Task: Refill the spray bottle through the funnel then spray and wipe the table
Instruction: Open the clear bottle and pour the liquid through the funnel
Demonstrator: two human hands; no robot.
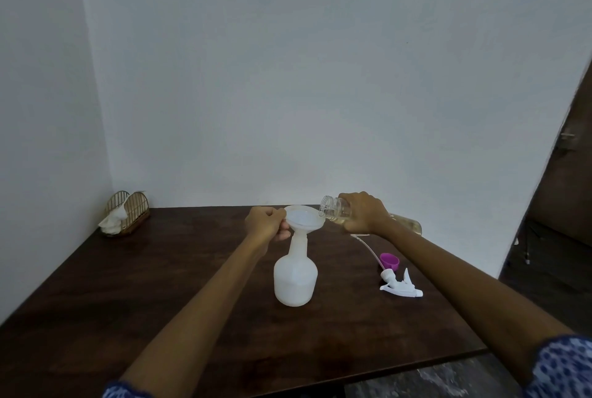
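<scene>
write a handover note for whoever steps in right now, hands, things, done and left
Left hand pinches the rim of the white plastic funnel seated in the neck of the white translucent spray bottle standing mid-table.
Right hand grips the clear refill bottle, tilted mouth-first over the funnel.
White trigger sprayer head and purple cap lie on the dark wooden table, right of the bottle.
Done: sprayer off, funnel in.
Left: finish pouring, refit sprayer, spray, wipe.

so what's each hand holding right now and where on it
The left hand pinches the rim of the funnel seated in the spray bottle. The right hand grips the tilted clear bottle around its body, behind the neck.
</scene>
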